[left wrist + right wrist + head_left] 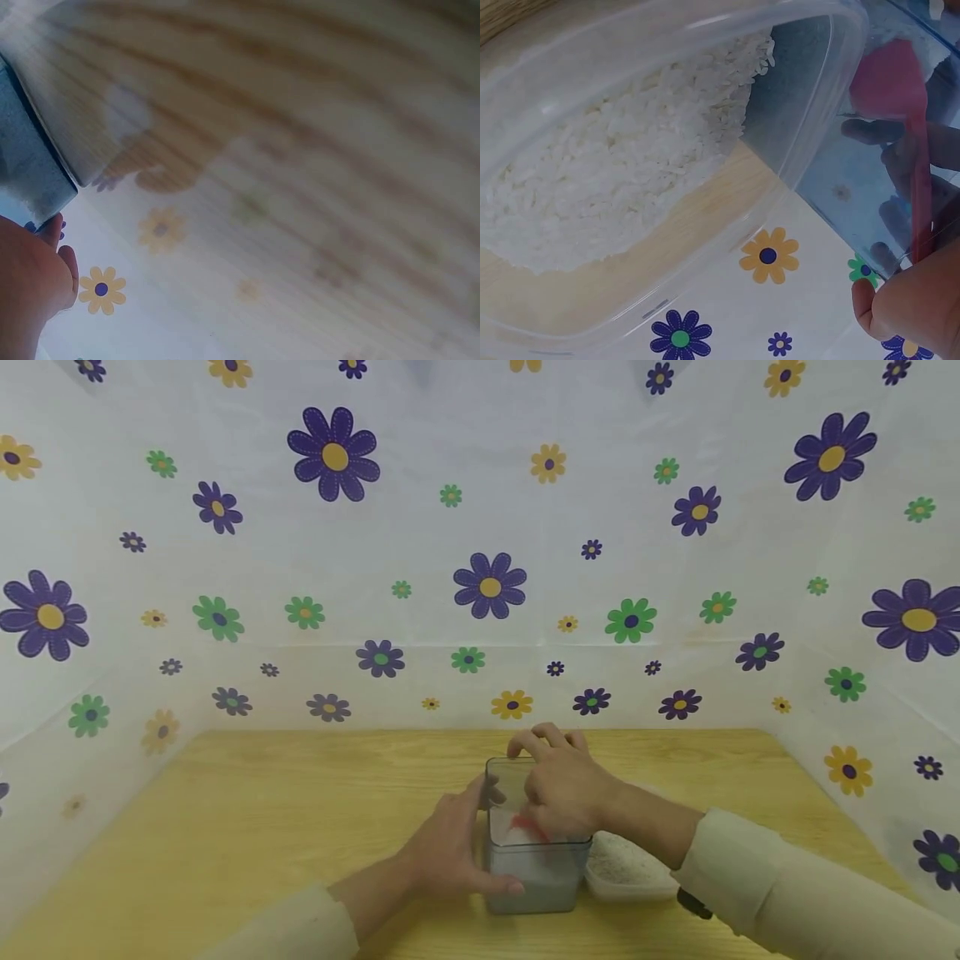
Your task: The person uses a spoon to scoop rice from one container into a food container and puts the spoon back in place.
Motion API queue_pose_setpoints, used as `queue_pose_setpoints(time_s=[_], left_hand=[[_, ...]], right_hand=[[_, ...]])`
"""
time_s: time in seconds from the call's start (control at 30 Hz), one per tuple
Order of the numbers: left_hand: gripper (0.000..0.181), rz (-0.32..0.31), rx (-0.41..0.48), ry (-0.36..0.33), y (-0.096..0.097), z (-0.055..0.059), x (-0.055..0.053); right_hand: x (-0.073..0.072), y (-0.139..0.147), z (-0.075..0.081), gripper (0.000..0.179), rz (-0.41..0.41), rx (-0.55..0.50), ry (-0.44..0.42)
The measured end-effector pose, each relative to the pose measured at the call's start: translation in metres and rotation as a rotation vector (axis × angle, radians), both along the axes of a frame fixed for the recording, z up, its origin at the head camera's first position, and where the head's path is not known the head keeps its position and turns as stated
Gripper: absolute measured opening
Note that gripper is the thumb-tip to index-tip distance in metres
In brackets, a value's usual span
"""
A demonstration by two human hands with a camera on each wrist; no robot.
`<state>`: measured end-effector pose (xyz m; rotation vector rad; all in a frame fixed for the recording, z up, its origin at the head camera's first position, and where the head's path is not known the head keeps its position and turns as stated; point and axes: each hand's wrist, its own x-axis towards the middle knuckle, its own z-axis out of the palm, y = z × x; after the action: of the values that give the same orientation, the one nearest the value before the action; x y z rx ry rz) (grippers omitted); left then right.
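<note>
A tall clear square container [534, 878], partly filled with a white, fine-looking substance, stands upright on the table. My left hand [448, 847] holds its left side, thumb across the front and fingertips at the back. My right hand [566, 789] reaches over the rim and grips the handle of a red scoop [531, 827], whose head is inside the container. In the right wrist view the scoop [892, 82] shows through the clear wall, with its handle running to the hand. Right beside the container is a clear plastic tub [630, 892] of white rice-like grains [622, 165].
The wooden table [300, 827] spreads out to the left and behind. White sheeting [420, 535] printed with flowers encloses the back and both sides. A dark band [693, 904] hangs under the right sleeve, close to the tub.
</note>
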<state>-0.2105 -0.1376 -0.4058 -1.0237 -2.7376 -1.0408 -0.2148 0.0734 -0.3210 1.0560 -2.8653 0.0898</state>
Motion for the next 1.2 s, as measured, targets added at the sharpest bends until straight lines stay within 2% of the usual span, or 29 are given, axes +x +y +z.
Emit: queue_pose_setpoints(time_s=[0.4, 0.67, 1.2], left_hand=[[0.109, -0.017, 0.024, 0.017, -0.0003, 0.0010, 0.0009], [0.108, -0.002, 0.025, 0.011, 0.0001, -0.0009, 0.0003], [0.108, -0.003, 0.011, -0.003, 0.0000, -0.0005, -0.0004]], right_hand=[[-0.0032, 0.0015, -0.0022, 0.036, -0.033, -0.055, -0.064], [-0.0027, 0.0035, -0.0035, 0.032, -0.053, -0.116, -0.102], [-0.0010, 0.0018, -0.0046, 0.031, -0.152, -0.179, -0.121]])
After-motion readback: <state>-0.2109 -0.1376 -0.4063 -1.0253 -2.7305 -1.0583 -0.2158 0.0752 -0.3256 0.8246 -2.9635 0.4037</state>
